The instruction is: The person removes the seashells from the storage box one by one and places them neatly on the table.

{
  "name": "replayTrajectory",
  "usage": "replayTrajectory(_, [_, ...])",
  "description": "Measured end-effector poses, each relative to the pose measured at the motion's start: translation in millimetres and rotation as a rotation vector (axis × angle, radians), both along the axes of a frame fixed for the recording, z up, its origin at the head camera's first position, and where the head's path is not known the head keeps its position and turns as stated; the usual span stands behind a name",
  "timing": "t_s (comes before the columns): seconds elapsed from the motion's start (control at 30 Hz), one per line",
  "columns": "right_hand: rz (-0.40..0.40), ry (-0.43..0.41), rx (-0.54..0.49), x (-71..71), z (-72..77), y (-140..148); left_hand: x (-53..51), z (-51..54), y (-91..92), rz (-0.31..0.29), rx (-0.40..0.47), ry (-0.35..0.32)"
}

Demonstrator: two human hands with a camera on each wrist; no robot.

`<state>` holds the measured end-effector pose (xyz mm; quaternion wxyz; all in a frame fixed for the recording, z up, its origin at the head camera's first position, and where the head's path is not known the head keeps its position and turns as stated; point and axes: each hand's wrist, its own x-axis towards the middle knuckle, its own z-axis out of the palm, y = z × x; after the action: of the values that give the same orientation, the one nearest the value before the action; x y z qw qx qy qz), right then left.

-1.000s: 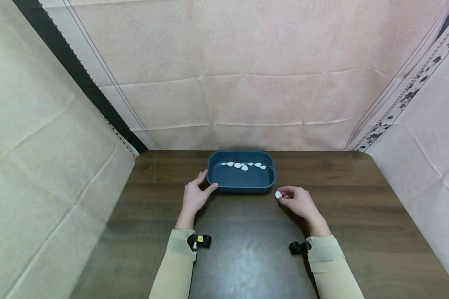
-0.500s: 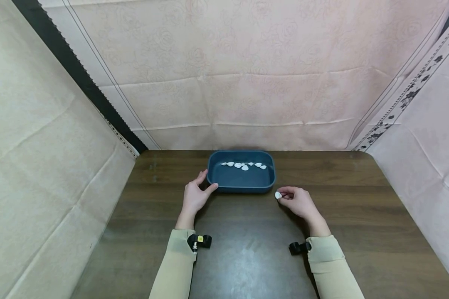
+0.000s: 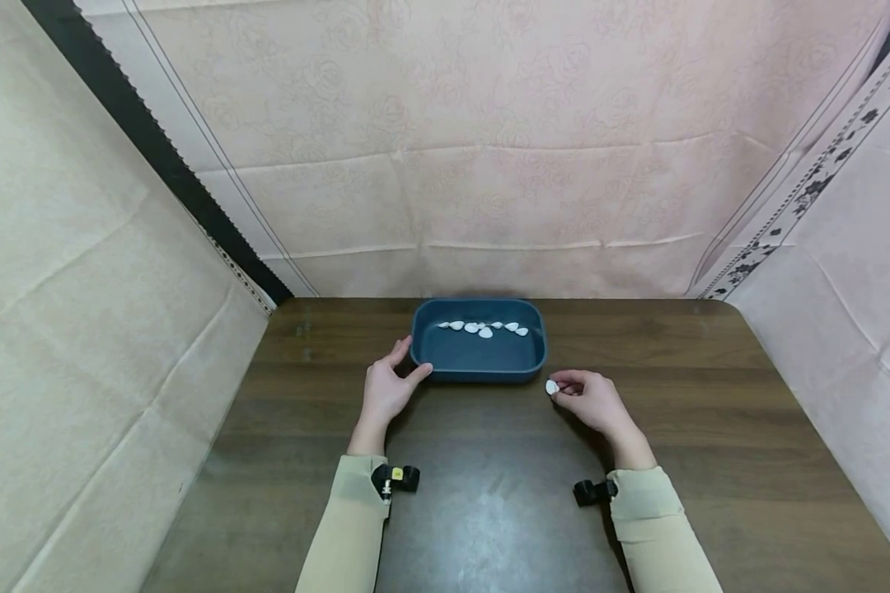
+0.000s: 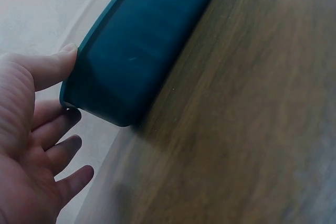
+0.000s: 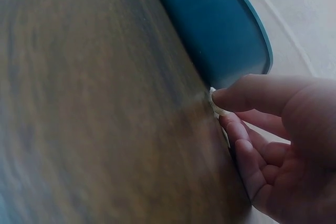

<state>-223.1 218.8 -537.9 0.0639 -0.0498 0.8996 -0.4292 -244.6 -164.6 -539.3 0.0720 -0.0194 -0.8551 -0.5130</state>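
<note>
A dark blue rectangular tray [image 3: 482, 362] sits at the table's far edge. Several small white teardrop-shaped pieces, like shells [image 3: 485, 333], lie in a loose row along its back. My left hand [image 3: 387, 391] holds the tray's near left corner; in the left wrist view the thumb [image 4: 58, 66] is against the rim and the lower fingers are spread loosely. Just off the near right corner, my right hand [image 3: 589, 399] pinches a white shell-like piece [image 3: 552, 386] between thumb and fingers. Close up, its pale edge [image 5: 212, 92] shows at the thumb tip; the fingers hide most of it.
The brown wood-grain table [image 3: 475, 461] stretches between both forearms. Pale patterned cloth [image 3: 489, 165] hangs right behind the tray, with more cloth along both sides. Each wrist wears a small black camera, such as the left wrist camera [image 3: 404, 478].
</note>
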Motion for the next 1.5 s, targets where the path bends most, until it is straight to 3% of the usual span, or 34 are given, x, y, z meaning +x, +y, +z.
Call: replayTrajectory(1.5, [-0.006, -0.039, -0.073, -0.4, -6.7, 6.8, 0.1, -0.6, -0.5, -0.009, -0.004, 0.001])
